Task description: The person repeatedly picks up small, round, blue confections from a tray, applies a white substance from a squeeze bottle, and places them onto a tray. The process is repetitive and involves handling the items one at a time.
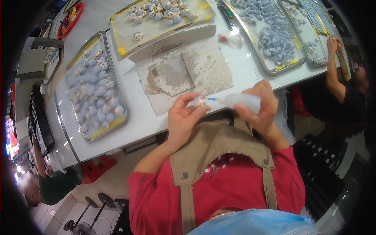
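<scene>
Pinched between the thumb and fingers of my left hand (pixel 181 119) is a small figurine head (pixel 199 102), pale-faced with grey-blue on top. My right hand (pixel 266 107) wraps round a translucent white squeeze bottle (pixel 244 102), which lies nearly level. Its thin blue needle tip (pixel 212 99) points left at the figurine head, touching it or very close; I cannot tell which. Both hands are over the table's near edge, just in front of a stained cardboard sheet (pixel 213 68).
At left a metal tray (pixel 124 102) holds many grey-blue pieces. Behind the cardboard, another tray (pixel 168 33) carries several figurine heads. Curved grey-blue parts fill a tray (pixel 256 53) at right. Pens (pixel 226 11) lie beside it. Other people work at far right and lower left.
</scene>
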The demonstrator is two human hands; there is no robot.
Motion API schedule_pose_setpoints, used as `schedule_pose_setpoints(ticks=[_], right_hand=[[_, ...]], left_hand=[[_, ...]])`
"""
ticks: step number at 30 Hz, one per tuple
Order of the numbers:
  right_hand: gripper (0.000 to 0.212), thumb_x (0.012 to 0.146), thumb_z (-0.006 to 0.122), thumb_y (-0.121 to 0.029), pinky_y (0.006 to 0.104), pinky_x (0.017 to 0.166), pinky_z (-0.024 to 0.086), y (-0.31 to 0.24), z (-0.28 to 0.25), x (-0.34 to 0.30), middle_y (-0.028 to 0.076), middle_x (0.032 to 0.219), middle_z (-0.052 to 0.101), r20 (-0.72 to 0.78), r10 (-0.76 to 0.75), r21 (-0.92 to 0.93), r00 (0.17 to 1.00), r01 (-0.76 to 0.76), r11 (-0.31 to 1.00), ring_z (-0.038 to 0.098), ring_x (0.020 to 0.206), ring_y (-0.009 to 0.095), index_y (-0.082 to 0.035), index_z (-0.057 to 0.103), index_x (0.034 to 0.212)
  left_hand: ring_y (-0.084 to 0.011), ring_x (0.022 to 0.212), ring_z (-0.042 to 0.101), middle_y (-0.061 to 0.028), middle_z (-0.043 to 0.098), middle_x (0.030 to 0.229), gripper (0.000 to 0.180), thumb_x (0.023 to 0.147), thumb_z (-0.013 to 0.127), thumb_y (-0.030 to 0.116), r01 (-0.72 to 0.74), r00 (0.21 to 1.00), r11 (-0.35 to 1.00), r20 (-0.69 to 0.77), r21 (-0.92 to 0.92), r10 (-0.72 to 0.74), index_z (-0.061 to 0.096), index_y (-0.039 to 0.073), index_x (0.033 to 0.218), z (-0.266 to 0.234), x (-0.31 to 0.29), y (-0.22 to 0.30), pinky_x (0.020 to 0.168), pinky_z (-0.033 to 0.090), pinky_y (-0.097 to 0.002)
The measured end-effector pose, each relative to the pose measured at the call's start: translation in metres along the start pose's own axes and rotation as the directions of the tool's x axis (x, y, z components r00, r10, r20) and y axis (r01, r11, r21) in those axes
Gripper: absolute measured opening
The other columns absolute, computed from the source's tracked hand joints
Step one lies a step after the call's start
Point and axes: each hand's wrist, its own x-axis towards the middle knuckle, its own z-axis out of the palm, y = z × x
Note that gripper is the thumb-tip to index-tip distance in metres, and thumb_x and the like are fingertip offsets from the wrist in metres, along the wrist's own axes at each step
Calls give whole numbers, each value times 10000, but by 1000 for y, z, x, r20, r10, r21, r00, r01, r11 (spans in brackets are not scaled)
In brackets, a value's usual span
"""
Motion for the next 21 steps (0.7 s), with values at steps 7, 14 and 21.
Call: schedule_pose_setpoints(ticks=[7,14,21], right_hand=[[272,605,796,-160,304,521,373,-2,0,2,53,626,507,-6,34,-18,999,-34,999,434,586,211,-31,601,741],[258,618,787,-149,298,527,376,3,4,2,59,649,522,25,11,-3,1000,-11,1000,445,594,206,-26,599,746],[242,720,720,-125,273,599,416,16,23,0,80,738,555,-57,290,242,955,-269,932,507,667,198,-9,580,880]], left_hand=[[-167,896,605,-125,557,1128,344,825,602,-9,18,1000,1000,8,-13,-18,476,0,1146,2,1,-2,738,482,-229],[-162,892,603,-127,557,1132,342,837,603,25,2,1000,999,15,-48,-1,479,8,1154,-3,0,0,739,486,-225],[-164,903,599,-130,539,1165,348,843,591,31,46,999,986,-3,-158,-47,472,14,1169,-17,0,1,735,500,-228]])
